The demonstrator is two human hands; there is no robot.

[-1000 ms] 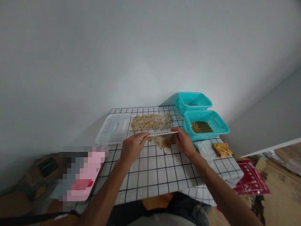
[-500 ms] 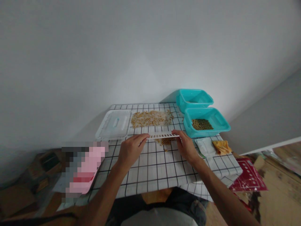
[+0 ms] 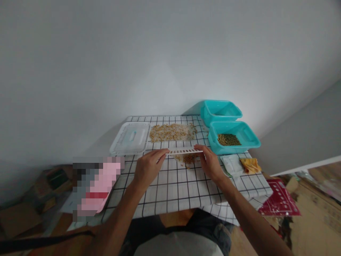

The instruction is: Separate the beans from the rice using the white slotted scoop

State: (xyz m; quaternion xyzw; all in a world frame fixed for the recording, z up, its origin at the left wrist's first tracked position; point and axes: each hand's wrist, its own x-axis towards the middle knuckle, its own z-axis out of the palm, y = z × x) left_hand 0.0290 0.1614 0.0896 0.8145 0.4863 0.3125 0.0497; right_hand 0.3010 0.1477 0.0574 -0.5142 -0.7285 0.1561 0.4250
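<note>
Between my two hands is a white slotted plastic tray [image 3: 183,151], seen nearly edge-on above the table. My left hand [image 3: 149,165] pinches its left end, and my right hand [image 3: 210,163] grips its right end. Beneath and just in front of it lies a small pile of yellowish beans or kernels [image 3: 189,158], partly hidden by the tray. Farther back, a wide patch of similar yellow grains mixed with paler ones [image 3: 170,132] is spread over the checked tablecloth [image 3: 170,192].
Two turquoise bins stand at the right: the nearer bin [image 3: 246,133] holds greenish-brown beans [image 3: 229,139], the other bin [image 3: 221,106] is behind. A clear lid [image 3: 130,138] lies left. A white packet [image 3: 231,165] and yellow cloth [image 3: 250,165] rest near the right edge; a pink object [image 3: 106,185] is blurred out at left.
The tray is still held at both ends and has tipped slightly, so its slots show a little more. The whole view has shifted slightly.
</note>
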